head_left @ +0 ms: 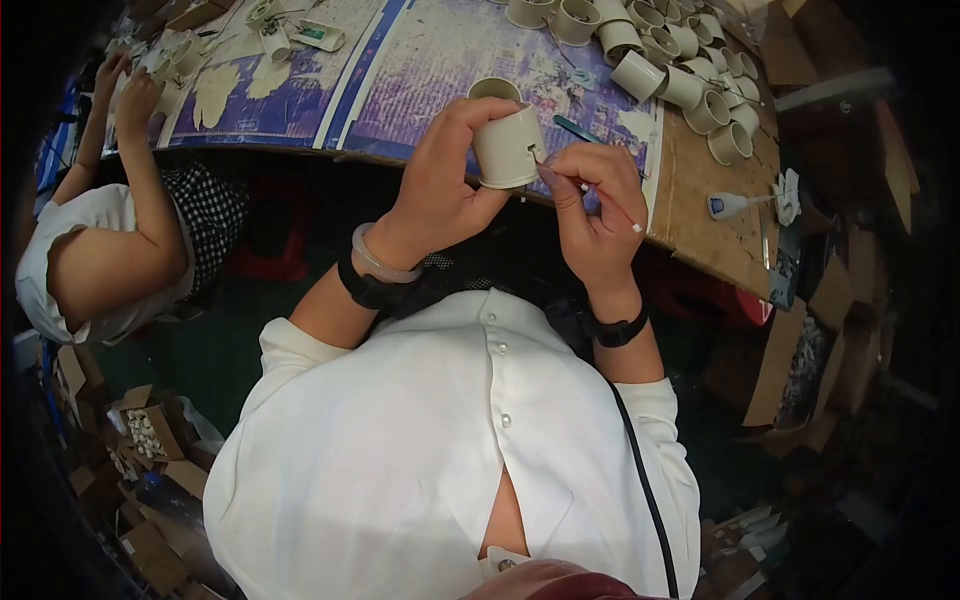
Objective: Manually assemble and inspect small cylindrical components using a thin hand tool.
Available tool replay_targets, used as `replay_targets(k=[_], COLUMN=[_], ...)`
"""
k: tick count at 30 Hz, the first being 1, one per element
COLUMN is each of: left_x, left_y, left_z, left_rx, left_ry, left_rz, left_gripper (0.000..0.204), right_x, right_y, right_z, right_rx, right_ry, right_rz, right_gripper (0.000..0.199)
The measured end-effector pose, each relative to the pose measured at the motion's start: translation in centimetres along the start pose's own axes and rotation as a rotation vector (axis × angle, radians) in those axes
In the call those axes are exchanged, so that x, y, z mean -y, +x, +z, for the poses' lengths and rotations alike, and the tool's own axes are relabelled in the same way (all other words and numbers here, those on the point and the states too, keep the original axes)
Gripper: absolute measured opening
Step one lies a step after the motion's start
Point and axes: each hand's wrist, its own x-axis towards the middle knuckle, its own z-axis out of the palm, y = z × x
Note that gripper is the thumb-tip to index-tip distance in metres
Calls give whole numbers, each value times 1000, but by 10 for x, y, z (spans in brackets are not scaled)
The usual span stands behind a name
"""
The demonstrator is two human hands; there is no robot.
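My left hand (447,170) is wrapped round a cream-white plastic cylindrical housing (508,150), held tilted just off the table's near edge. A small dark slot shows in its side wall, facing my right hand. Close to that slot, my right hand (598,200) pinches a thin red wire (622,208) with a small white plug at its loose end. The wire's other end lies at the slot; whether it goes inside cannot be made out. Behind the held housing stands another white cylinder (494,88), partly hidden by it.
A teal stick-like tool (576,129) lies on the purple printed table cover (390,100). Many white housings (683,88) crowd the far right, near a small squeeze bottle (728,206). At left, a co-worker (110,240) handles similar parts. Cardboard boxes (150,435) stand on the floor.
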Motion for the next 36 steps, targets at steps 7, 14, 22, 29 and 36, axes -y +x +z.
replay_targets(k=[7,14,22,29,36], left_x=[1,-4,3,0,14], left_y=[-2,-4,-32,-37,-40], left_z=[7,3,0,-8,-11], left_rx=[11,86,90,90,200], left_ry=[-423,-608,-672,-547,-1160], left_rz=[-240,-446,-530,-557,-657], left_gripper=[61,61,53,51,38], right_x=[-12,-9,-7,-18,-24], right_y=[9,7,-4,-4,0], right_z=[-10,-13,-4,10,12], right_rx=[83,140,167,174,168], right_ry=[-75,-172,-306,-275,-261], right_rz=[-375,-500,-690,-761,-749], right_gripper=[30,26,24,22,22])
